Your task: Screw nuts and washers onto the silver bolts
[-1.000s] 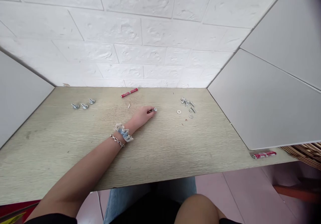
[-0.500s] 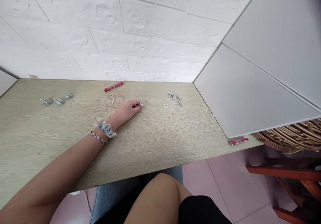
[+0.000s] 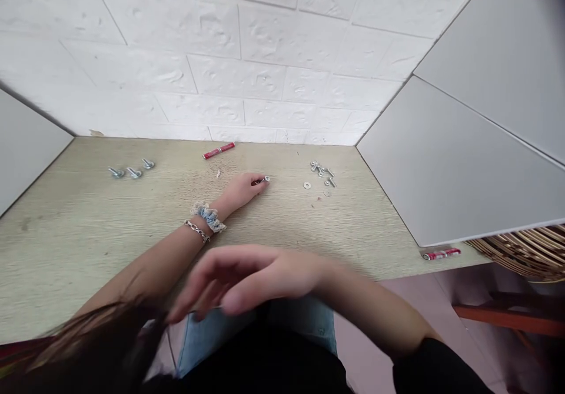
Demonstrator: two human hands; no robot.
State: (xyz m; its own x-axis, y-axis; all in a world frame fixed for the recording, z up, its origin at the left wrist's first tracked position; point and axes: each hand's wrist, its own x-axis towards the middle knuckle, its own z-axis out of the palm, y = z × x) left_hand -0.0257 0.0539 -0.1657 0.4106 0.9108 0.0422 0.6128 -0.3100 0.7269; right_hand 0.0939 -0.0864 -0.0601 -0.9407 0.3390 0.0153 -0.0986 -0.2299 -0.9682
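On the desk (image 3: 88, 253), near its middle and towards the wall (image 3: 265, 47), the left hand (image 3: 241, 189) is laid palm down with the forearm stretched across the surface. Its fingertips are drawn together on a bolt (image 3: 263, 179), which is pinched at their ends and lies low against the desk, bright end to the right. A scrunchie (image 3: 208, 216) and a bracelet (image 3: 197, 231) are worn on that wrist. The right hand (image 3: 247, 279) is seen close to the camera, above the near edge of the desk and well apart from the bolt; it is blurred, the fingers are loosely spread, and nothing is seen held in it. To the right of the bolt, a washer (image 3: 307, 185) is noted lying flat. Just beyond it a cluster (image 3: 322, 172) of small bolts and washers is scattered; single pieces in it cannot be told apart. At the far left, three bolts (image 3: 130, 172) are set in a short row, near one another. A red stick (image 3: 218, 150) lies close to the wall behind the left hand, and a second stick (image 3: 441, 254) is found at the right near corner, just beside the foot of a grey panel (image 3: 463, 176). A basket (image 3: 525, 250) shows partly beyond that panel. Dark hair (image 3: 88, 347) is recorded at the lower left.
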